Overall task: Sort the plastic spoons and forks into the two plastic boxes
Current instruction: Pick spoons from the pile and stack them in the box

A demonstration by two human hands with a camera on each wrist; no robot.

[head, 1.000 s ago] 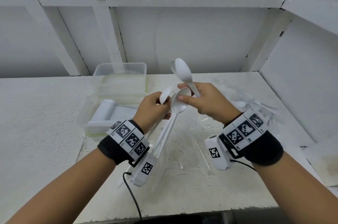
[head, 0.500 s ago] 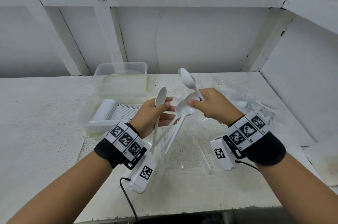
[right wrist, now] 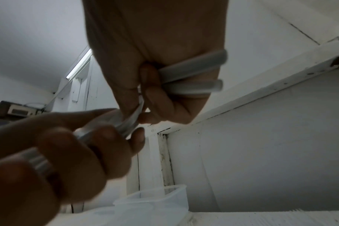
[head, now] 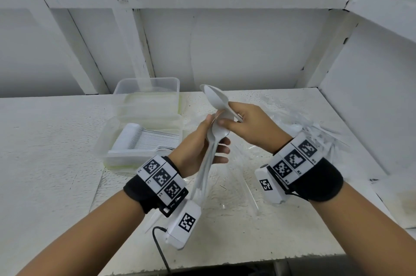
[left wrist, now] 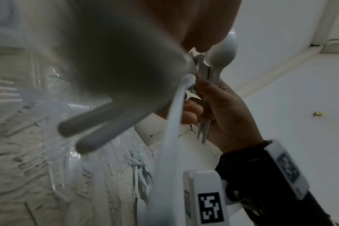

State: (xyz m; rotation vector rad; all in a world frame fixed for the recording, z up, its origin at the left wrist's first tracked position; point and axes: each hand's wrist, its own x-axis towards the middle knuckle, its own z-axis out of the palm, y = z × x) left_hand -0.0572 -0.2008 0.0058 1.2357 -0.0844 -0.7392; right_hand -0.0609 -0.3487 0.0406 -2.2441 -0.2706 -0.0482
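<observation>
My left hand (head: 203,151) grips a bundle of white plastic spoons (head: 210,156), bowls up and handles hanging toward the wrist. My right hand (head: 238,123) holds two more white spoons (head: 216,98) with bowls pointing up-left, and its thumb and fingers press on the top bowl of the left bundle. In the right wrist view two spoon handles (right wrist: 194,76) cross the right palm. The near clear box (head: 144,140) holds a stacked row of white cutlery. Behind it stands a second clear box (head: 147,93), which looks empty. A loose cutlery pile (head: 315,131) lies right of my hands.
A crinkled clear plastic wrapper (head: 236,185) lies on the white table (head: 45,163) under my hands. White walls and beams close the back and right side. A black cable (head: 162,253) hangs from the left wrist camera near the table's front edge.
My hands came together. The right hand brought its spoons against the left bundle, and the single spoon the left hand held upright has joined that bundle.
</observation>
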